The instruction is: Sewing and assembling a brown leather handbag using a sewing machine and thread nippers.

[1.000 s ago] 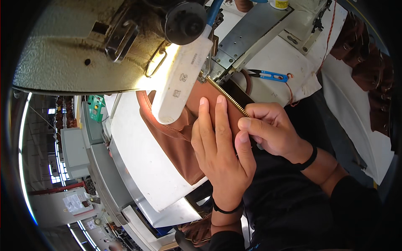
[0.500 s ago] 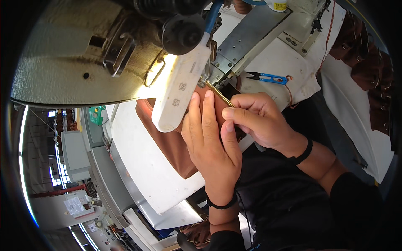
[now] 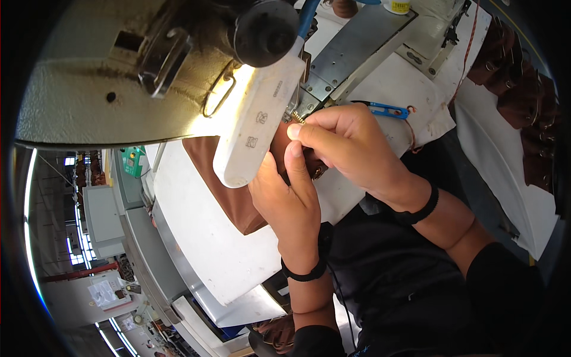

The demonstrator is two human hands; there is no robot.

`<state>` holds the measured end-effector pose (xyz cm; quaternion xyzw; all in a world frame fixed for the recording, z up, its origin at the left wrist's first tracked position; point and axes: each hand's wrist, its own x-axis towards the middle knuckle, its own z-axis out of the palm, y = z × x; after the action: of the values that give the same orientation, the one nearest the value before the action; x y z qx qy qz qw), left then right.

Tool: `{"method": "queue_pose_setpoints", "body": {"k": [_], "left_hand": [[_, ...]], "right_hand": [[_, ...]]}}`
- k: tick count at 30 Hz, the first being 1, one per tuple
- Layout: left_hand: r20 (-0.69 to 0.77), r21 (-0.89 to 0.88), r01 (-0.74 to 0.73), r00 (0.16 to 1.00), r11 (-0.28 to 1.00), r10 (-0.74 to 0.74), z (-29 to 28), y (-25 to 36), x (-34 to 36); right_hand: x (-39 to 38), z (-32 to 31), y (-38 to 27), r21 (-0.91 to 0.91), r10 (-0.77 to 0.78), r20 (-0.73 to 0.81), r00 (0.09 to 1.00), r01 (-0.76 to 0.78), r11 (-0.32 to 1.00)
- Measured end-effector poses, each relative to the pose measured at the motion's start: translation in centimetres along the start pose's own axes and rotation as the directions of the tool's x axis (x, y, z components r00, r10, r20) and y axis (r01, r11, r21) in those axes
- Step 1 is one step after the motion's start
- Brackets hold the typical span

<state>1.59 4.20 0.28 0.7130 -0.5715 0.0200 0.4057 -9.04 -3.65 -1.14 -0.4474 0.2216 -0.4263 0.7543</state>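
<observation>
A brown fabric piece (image 3: 211, 184) lies under the sewing machine, with a brass-toothed zipper (image 3: 298, 117) along its right side near the presser foot. My right hand (image 3: 348, 152) pinches the zipper close to the foot, covering most of it. My left hand (image 3: 285, 208) rests on the brown piece just below and left of my right, thumb stretched out and fingertips partly hidden behind a white elongated attachment (image 3: 250, 134). A lit area shines beside that attachment.
The machine head (image 3: 107, 77) fills the upper left. A steel plate (image 3: 345, 47), blue thread snips (image 3: 386, 110) and a small white bottle (image 3: 397, 6) are beyond the hands. Brown pieces (image 3: 529, 107) lie at the far right; a grey cabinet (image 3: 101, 214) stands at left.
Both hands have moved up and left toward the presser foot with the brown piece and zipper. Less zipper shows, and my left fingertips have slipped behind the white attachment.
</observation>
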Motion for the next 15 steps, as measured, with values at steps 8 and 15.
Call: {"method": "queue_pose_setpoints", "body": {"k": [8,15], "left_hand": [[-0.175,-0.027,-0.209,0.964,0.978,0.201,2.0,-0.7,-1.6],[-0.196,0.200,-0.181,0.955,0.963,0.221,3.2,-0.5,-2.0]], "right_hand": [[0.3,-0.7,-0.3,-0.149,0.036,-0.067,0.997,-0.046,0.988],[0.7,0.0,1.7,-0.199,-0.126,-0.063,0.990,0.112,0.974]]}}
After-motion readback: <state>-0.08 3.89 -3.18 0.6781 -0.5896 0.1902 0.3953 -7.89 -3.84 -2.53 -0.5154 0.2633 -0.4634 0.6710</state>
